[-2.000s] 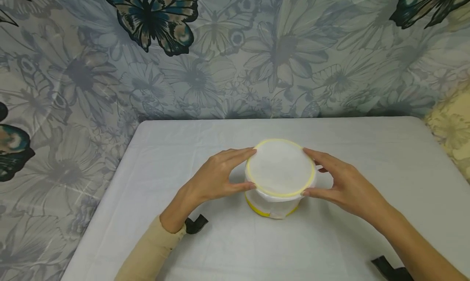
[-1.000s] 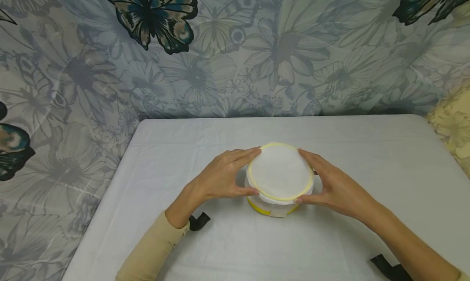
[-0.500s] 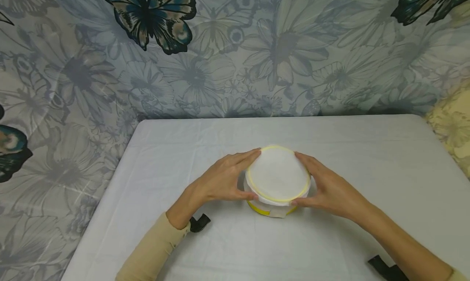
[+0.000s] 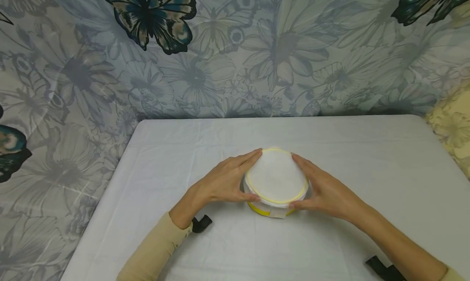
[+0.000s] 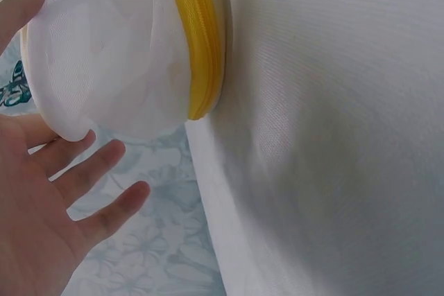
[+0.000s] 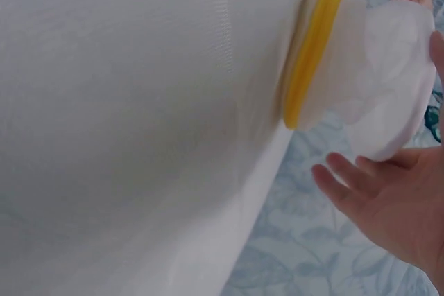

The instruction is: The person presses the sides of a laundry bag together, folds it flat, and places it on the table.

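Observation:
A round white mesh laundry bag (image 4: pixel 277 175) with yellow piping round its top stands upright on the white-covered table. Its yellow zipper (image 5: pixel 198 39) runs round the base, and faint dark lettering shows on the side in the left wrist view. My left hand (image 4: pixel 228 179) holds the top rim from the left between thumb and forefinger. On the opposite side my right hand (image 4: pixel 326 190) pinches the same rim. The other fingers of both hands spread loosely below the rim in the wrist views. The mesh wall sags and narrows between top and base.
White cloth covers the table (image 4: pixel 176 146), whose far edge meets a curtain (image 4: pixel 235 77) printed with flowers and butterflies. A black strap (image 4: pixel 202 224) hangs at the left wrist and another black strap (image 4: pixel 383 268) near the right forearm.
The bag's top has come down and slightly left, closer over its base. My right hand has moved left and a little nearer; my left hand has shifted slightly right. Both keep hold of the rim.

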Demonstrator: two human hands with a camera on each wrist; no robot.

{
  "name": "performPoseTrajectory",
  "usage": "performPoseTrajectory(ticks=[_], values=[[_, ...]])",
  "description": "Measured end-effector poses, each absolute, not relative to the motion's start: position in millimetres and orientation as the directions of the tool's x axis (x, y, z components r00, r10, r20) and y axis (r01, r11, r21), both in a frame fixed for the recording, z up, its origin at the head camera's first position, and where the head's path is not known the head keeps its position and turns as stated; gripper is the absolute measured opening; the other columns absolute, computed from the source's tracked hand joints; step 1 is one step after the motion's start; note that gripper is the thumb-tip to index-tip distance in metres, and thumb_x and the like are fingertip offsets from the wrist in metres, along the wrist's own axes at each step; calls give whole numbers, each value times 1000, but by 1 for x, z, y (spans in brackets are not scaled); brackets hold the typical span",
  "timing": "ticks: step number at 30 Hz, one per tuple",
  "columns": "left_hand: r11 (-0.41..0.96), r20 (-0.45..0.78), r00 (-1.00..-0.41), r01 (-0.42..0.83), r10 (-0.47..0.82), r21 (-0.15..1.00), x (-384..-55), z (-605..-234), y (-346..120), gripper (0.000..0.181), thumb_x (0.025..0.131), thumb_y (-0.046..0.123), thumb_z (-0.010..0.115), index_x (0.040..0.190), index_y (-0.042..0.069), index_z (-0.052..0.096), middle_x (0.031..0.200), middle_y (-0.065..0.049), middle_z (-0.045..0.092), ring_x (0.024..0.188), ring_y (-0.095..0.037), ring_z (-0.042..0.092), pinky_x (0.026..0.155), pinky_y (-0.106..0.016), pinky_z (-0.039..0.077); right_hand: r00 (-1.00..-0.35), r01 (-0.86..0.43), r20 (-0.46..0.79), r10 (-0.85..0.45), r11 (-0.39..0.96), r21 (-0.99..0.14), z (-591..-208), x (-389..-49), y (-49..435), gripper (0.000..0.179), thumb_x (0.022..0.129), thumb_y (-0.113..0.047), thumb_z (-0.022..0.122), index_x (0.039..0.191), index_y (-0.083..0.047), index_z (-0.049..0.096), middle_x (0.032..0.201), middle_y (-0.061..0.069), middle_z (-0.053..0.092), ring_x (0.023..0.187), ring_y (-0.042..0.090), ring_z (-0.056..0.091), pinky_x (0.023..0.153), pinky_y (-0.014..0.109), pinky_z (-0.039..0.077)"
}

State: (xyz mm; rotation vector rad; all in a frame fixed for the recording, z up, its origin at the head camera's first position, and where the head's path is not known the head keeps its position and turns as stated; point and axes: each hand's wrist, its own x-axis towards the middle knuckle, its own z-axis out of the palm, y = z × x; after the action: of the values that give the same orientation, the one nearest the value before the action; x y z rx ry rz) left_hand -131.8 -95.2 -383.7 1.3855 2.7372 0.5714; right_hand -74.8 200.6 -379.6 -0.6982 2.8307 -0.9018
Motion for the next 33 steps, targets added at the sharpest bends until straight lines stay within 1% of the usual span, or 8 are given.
performPoseTrajectory(ticks=[2, 6, 15, 22, 25, 33], values=[[539, 142, -605, 775, 784, 329, -132, -385, -95, 112, 78, 66, 72, 159, 8, 20, 165, -1, 20, 145, -16, 32, 112, -39, 38, -890, -387, 32, -455, 716, -581, -379, -74, 201, 122, 71, -70, 75, 161, -12, 15, 160, 17, 28, 141, 41, 36, 108, 60, 37], [537, 128, -604, 772, 787, 340, -133, -386, -95, 112, 79, 64, 73, 159, 8, 19, 165, -1, 18, 146, -16, 29, 113, -40, 37, -889, -385, 25, -458, 715, -583, -381, -73, 202, 120, 72, -69, 74, 161, -13, 15, 160, 17, 29, 141, 40, 36, 108, 58, 37], [541, 106, -610, 760, 786, 361, -134, -392, -94, 116, 76, 69, 72, 159, 8, 18, 165, 0, 17, 146, -15, 29, 112, -40, 38, -891, -397, 45, -451, 729, -557, -388, -74, 200, 121, 71, -70, 74, 160, -11, 17, 159, 18, 31, 139, 40, 39, 106, 57, 39], [541, 78, -607, 753, 791, 375, -135, -395, -92, 114, 78, 69, 71, 159, 8, 17, 165, 0, 16, 145, -16, 31, 113, -38, 36, -892, -402, 39, -451, 747, -530, -391, -72, 198, 123, 71, -73, 72, 158, -5, 19, 158, 19, 32, 137, 41, 41, 104, 57, 43], [545, 67, -610, 747, 789, 382, -134, -396, -92, 114, 79, 69, 70, 159, 9, 17, 166, 1, 15, 145, -17, 32, 113, -37, 36, -890, -403, 38, -455, 744, -532, -393, -73, 197, 124, 70, -74, 71, 158, -3, 19, 158, 19, 32, 138, 40, 41, 105, 56, 42], [552, 44, -613, 737, 789, 391, -134, -400, -90, 111, 82, 70, 65, 159, 9, 16, 166, 0, 13, 145, -19, 32, 114, -36, 35, -884, -408, 31, -467, 739, -536, -396, -74, 196, 124, 71, -67, 77, 157, 0, 19, 158, 20, 30, 140, 39, 38, 109, 54, 38]])
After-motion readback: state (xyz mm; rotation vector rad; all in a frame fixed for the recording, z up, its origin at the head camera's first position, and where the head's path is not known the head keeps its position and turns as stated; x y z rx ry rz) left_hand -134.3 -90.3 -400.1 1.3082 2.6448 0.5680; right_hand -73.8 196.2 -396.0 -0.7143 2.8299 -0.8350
